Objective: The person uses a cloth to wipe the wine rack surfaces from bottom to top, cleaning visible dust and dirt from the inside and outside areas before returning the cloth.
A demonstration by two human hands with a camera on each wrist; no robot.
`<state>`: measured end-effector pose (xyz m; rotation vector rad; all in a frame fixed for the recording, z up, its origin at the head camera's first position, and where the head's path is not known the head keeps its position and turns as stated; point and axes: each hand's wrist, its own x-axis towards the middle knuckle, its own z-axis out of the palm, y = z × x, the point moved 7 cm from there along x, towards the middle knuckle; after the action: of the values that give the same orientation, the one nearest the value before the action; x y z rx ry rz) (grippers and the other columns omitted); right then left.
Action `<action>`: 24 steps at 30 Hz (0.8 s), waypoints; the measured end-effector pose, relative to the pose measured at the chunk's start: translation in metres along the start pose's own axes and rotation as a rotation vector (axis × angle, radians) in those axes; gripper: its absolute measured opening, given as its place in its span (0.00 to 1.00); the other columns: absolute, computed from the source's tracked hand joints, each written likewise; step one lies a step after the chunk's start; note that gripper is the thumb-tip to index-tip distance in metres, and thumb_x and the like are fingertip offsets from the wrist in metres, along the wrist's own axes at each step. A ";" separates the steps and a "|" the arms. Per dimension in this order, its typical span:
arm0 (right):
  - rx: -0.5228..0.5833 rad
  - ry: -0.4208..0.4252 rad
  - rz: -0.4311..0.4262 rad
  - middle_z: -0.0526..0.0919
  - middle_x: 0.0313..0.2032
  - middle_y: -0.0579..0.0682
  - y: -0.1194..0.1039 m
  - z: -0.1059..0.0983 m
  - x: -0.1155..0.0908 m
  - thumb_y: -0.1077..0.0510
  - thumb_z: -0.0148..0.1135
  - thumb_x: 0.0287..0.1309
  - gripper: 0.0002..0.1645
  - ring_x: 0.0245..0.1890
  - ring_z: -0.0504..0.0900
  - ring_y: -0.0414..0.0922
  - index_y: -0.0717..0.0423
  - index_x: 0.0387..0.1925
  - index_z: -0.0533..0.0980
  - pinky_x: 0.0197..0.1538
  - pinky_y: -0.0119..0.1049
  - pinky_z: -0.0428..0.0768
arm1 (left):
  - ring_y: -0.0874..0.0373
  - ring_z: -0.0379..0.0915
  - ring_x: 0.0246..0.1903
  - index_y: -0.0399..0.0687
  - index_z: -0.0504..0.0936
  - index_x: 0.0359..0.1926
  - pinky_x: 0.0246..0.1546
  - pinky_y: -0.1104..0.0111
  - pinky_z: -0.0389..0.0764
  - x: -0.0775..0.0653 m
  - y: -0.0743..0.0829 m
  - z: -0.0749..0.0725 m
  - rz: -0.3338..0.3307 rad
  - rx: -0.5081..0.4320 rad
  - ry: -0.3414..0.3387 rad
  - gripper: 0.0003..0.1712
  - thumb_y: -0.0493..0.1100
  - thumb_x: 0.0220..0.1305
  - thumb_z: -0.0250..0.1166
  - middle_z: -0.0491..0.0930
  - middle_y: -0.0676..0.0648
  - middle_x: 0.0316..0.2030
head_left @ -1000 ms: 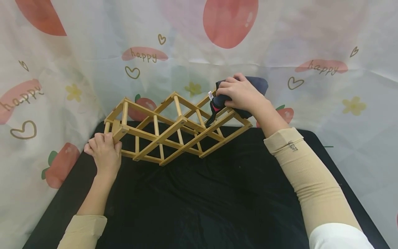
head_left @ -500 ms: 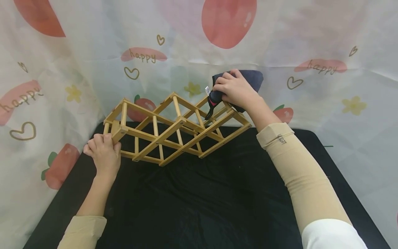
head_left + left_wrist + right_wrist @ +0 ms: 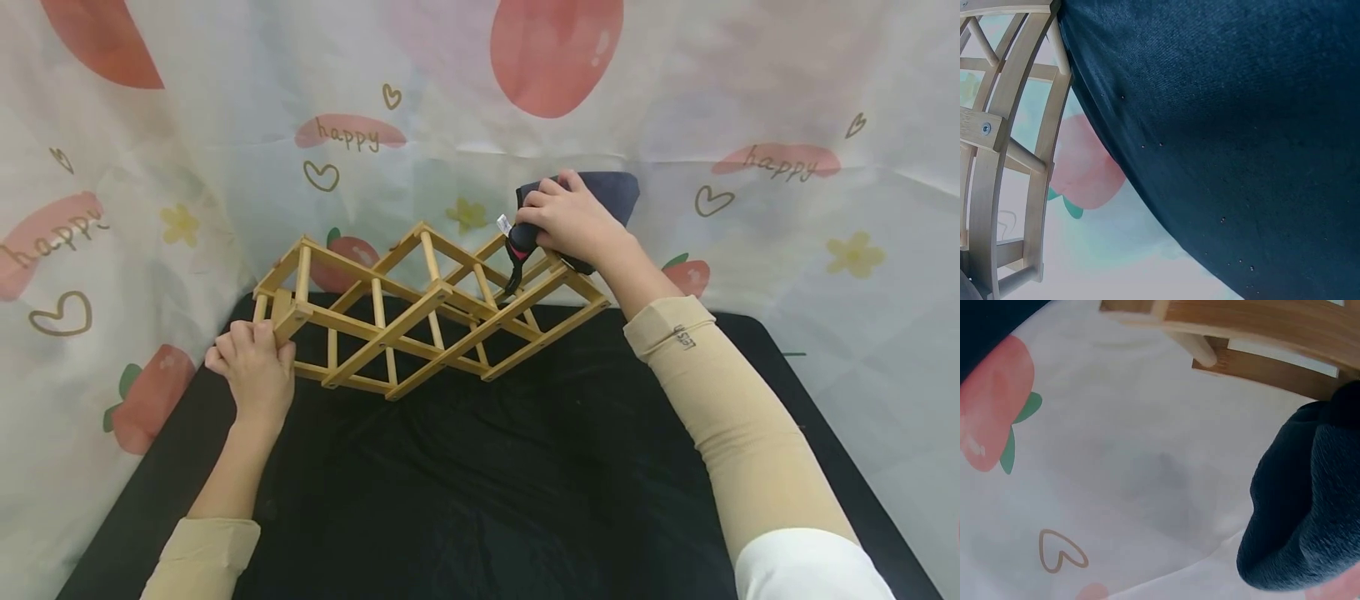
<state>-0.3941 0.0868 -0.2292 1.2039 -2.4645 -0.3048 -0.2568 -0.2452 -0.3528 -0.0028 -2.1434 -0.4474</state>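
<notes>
In the left and middle of the head view, a wooden rack (image 3: 382,343) of crossed slats and round rods is seen at a slant above a table (image 3: 465,483) covered in black; its diamond-shaped compartments run from the centre left to the right of centre, and through them the black cover and a printed curtain (image 3: 435,50) are seen. At the rack's left end, beside a wooden block (image 3: 282,307), the frame is gripped by the left hand (image 3: 257,367), its fingers curled over the wood. Right of the picture's centre, just above the rack's right end, a dark blue cloth item (image 3: 613,196) is held by the right hand (image 3: 573,217), its fingers bent round the fabric. A white tag (image 3: 503,223) is shown at the item's left side, and a black strap (image 3: 516,271) is hung down against the rack's upper right compartment; whether the strap passes into it cannot be told. The inside of the cloth item is hidden. In the right wrist view, the item's fuzzy, rounded part is seen at the right edge, below the slats; whether it is touched by them cannot be told.
</notes>
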 end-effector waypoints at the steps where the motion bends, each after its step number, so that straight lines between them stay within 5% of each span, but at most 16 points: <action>1: -0.001 0.008 -0.010 0.77 0.42 0.52 -0.001 -0.001 -0.002 0.61 0.62 0.50 0.17 0.45 0.68 0.52 0.52 0.44 0.76 0.55 0.52 0.56 | 0.37 0.53 0.35 0.36 0.64 0.35 0.39 0.47 0.45 0.000 0.000 0.000 0.004 0.003 0.008 0.09 0.30 0.55 0.57 0.60 0.35 0.33; 14: -0.025 0.138 -0.154 0.78 0.39 0.51 -0.017 -0.018 -0.030 0.64 0.63 0.47 0.16 0.40 0.69 0.51 0.53 0.41 0.76 0.52 0.52 0.58 | 0.37 0.53 0.35 0.35 0.64 0.34 0.39 0.47 0.45 0.000 0.000 0.000 0.007 0.019 0.001 0.09 0.31 0.56 0.58 0.60 0.35 0.33; 24: -0.038 0.157 -0.117 0.78 0.41 0.50 -0.013 -0.013 -0.029 0.66 0.63 0.46 0.18 0.42 0.70 0.50 0.52 0.43 0.76 0.52 0.51 0.57 | 0.36 0.53 0.34 0.37 0.64 0.36 0.38 0.46 0.46 0.000 0.000 0.000 0.014 0.017 0.030 0.11 0.31 0.54 0.58 0.60 0.35 0.33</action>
<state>-0.3627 0.1015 -0.2288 1.3070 -2.2500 -0.2764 -0.2563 -0.2456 -0.3529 -0.0010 -2.1162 -0.4191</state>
